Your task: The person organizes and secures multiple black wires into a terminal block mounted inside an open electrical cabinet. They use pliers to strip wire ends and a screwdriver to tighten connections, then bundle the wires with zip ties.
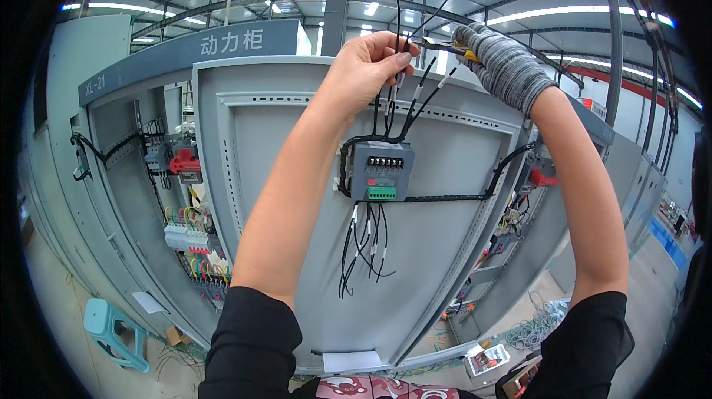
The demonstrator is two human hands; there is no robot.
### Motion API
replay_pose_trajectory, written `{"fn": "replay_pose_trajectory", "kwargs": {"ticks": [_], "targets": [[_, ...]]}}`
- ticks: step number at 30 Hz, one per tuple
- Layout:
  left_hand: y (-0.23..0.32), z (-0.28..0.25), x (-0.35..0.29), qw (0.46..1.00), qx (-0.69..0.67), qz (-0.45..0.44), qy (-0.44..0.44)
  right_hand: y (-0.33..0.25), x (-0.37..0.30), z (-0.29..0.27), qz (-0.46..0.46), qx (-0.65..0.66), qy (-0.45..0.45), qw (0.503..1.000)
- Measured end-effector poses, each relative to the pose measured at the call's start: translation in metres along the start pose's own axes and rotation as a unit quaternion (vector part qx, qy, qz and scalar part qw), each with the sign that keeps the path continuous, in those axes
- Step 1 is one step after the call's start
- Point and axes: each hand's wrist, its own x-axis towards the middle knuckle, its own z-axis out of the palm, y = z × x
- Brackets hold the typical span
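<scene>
My left hand [363,69] is raised above the cabinet door's top edge, finger and thumb pinched on a black wire [398,10]. In a grey knit glove, my right hand [493,58] grips yellow-handled pliers [466,53], their dark jaws pointing left to my left fingertips. Whether the jaws touch the wire is too small to tell. Below, several black wires [417,99] with white sleeves rise from a grey meter module [383,170] on the door. It has a black terminal row and a green terminal block [382,193]. More loose wire ends [363,243] hang beneath it.
The grey cabinet door [282,176] stands before me, with a wrapped harness [445,198] running right from the module. Open cabinets with red-handled switches [184,162] flank it. A light-blue stool [119,332] is at lower left; coiled wire [534,325] lies at lower right.
</scene>
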Motion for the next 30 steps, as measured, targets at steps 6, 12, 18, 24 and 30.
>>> {"fn": "replay_pose_trajectory", "kwargs": {"ticks": [6,12,18,24,30], "targets": [[0.0,-0.001,0.0,1.0,-0.007,-0.006,0.003,-0.002,0.003,-0.009,0.003,-0.041,-0.02,0.999],[0.002,0.002,0.0,1.0,-0.01,-0.008,0.005,-0.001,0.006,-0.01,-0.016,-0.037,-0.033,0.999],[0.001,0.004,0.0,1.0,-0.017,-0.007,0.002,-0.001,0.01,-0.019,-0.035,-0.118,-0.04,0.992],[0.005,0.007,-0.002,1.0,-0.007,0.0,0.0,0.008,0.01,-0.013,-0.023,-0.072,-0.058,0.995],[0.0,0.004,0.002,1.0,0.008,-0.003,-0.005,0.01,0.003,0.005,-0.016,0.004,-0.067,0.998]]}}
